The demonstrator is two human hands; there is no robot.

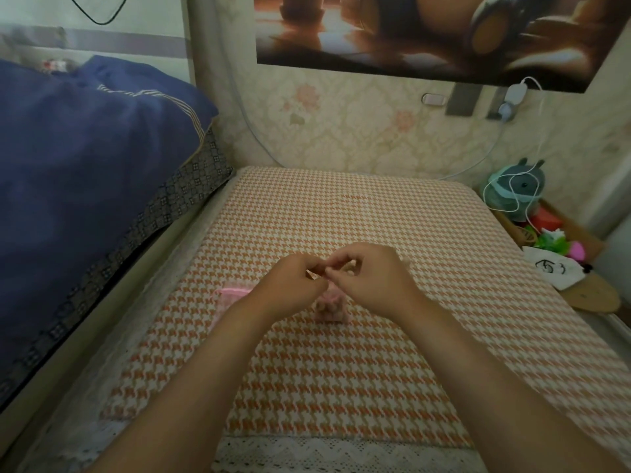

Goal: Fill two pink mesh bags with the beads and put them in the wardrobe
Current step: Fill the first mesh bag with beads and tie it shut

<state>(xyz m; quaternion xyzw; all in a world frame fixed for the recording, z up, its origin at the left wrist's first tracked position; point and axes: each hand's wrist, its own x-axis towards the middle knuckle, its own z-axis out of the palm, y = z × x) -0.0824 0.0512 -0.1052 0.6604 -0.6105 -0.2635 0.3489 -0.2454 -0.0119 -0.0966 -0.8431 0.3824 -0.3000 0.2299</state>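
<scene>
A small pink mesh bag with pale beads inside stands on the orange-and-white houndstooth mattress, partly hidden below my hands. My left hand and my right hand meet just above it, fingers pinched together at the bag's top. Whether they grip its drawstring is hard to tell. A second pink mesh bag lies flat on the mattress to the left, mostly covered by my left wrist.
A blue duvet lies piled on the bed at the left. At the right edge a low shelf holds a teal plush toy, a white charger cable and a white pouch. A lace trim runs along the near edge.
</scene>
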